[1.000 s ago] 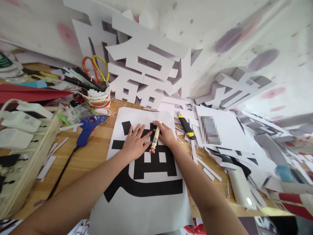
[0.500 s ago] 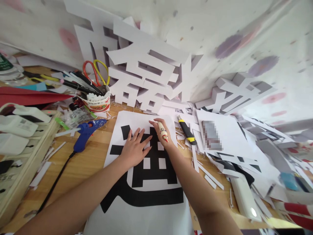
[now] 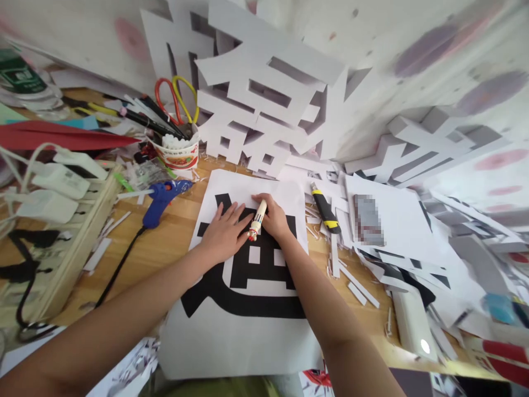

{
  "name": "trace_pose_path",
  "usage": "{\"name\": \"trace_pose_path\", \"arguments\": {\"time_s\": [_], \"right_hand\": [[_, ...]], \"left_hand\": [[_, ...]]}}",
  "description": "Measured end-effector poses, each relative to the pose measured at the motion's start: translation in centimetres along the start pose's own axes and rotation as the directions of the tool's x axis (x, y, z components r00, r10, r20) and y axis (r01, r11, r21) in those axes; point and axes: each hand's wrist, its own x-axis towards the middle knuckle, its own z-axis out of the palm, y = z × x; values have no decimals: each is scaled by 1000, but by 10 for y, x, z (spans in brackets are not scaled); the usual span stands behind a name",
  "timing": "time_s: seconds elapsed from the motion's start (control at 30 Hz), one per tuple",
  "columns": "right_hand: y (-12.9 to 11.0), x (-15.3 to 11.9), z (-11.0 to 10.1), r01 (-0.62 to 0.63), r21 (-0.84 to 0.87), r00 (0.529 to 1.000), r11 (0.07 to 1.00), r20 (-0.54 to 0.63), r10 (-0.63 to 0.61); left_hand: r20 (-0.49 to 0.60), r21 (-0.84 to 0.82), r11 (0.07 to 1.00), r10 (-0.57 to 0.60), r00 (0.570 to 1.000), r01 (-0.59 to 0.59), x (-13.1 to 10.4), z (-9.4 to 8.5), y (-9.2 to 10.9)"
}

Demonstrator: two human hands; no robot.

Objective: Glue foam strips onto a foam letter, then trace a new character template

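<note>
A white sheet [image 3: 248, 344] bearing a large black character [image 3: 256, 305] lies at the table's front edge. My left hand [image 3: 223, 234] rests flat on it, palm down with fingers spread, over the character's upper left. My right hand [image 3: 275, 218] is closed round a thick white pen [image 3: 257, 220] with a small red-and-white figure on its end. The pen leans toward my left hand's fingertips. Its tip is hidden behind my right fingers, near the upper middle of the character.
A yellow-black cutter [image 3: 325, 209] lies right of the sheet among paper strips. Left are a blue glue gun [image 3: 161, 201], a power strip [image 3: 78, 248] and a cup [image 3: 179, 154] of pens and scissors. White cut-out characters [image 3: 248, 94] stand behind; a white power bank [image 3: 413, 322] lies right.
The view has shifted, and the sheet appears higher. My right hand has turned, swinging the pen's figure end leftward toward my left hand. My left hand stays flat on the sheet.
</note>
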Motion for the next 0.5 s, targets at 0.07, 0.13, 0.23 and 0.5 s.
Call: {"name": "trace_pose_path", "arguments": {"time_s": [0.07,0.13,0.23,0.5], "right_hand": [[0,0,0,-10,2,1000,1000,1,10],[0,0,1,-26,-4,1000,1000,3,26],[0,0,1,-32,-15,999,999,4,32],[0,0,0,-58,40,998,998,13,58]], "left_hand": [[-2,19,999,-45,999,45,-14,-5,-6],[-7,37,996,-87,996,87,-29,-9,-11],[-23,49,992,-114,993,115,-49,-11,-14],[-25,69,995,-71,997,73,-73,-14,-17]]}}
